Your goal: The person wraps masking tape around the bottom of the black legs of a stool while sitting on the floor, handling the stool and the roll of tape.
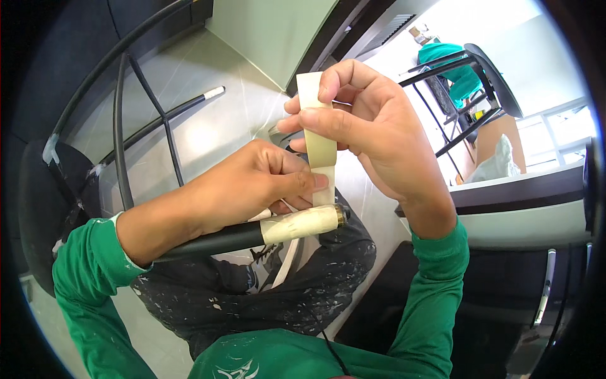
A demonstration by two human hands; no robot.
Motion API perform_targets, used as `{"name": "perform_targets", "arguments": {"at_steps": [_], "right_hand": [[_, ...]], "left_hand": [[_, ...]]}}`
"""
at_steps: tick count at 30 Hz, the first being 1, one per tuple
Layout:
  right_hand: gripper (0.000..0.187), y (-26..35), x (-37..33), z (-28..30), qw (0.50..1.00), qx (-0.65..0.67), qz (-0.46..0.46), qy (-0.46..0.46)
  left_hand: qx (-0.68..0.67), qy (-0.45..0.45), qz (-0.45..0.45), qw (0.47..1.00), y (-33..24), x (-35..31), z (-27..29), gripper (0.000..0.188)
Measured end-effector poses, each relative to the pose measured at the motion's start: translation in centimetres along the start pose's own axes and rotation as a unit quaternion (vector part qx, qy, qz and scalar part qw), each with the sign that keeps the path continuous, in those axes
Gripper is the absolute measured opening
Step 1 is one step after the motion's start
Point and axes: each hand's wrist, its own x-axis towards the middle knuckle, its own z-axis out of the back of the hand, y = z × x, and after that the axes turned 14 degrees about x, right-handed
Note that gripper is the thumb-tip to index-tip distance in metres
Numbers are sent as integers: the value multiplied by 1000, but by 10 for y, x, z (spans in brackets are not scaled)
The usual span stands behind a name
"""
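A strip of cream masking tape stands upright in front of me, its lower end meeting the band of tape wrapped around the end of a black chair leg. My left hand is closed, its thumb pressed on the strip's lower part just above the leg. Higher up, my right hand pinches the strip between thumb and fingers, the other fingers curled behind it. A brass-coloured tip shows beyond the wrapped tape. My left forearm passes over the leg.
The black chair frame and its dark seat fill the left side; another leg has a pale end. Below lie my paint-spotted trousers. At the upper right stand a dark chair and a person's green clothing. Dark cabinets are lower right.
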Motion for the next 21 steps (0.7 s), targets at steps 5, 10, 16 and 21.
{"name": "perform_targets", "arguments": {"at_steps": [5,10,16,21], "right_hand": [[20,8,-5,-8,999,-33,18,12],[20,13,-9,-12,999,-44,14,1],[20,16,-17,-16,996,-71,52,17],[20,19,-21,-18,995,-69,70,21]], "left_hand": [[46,-21,-65,997,8,0,-1,34],[78,-4,-67,995,5,-4,1,20],[75,-7,-90,993,4,-5,-3,19],[93,-13,-92,991,4,-5,-4,19]]}}
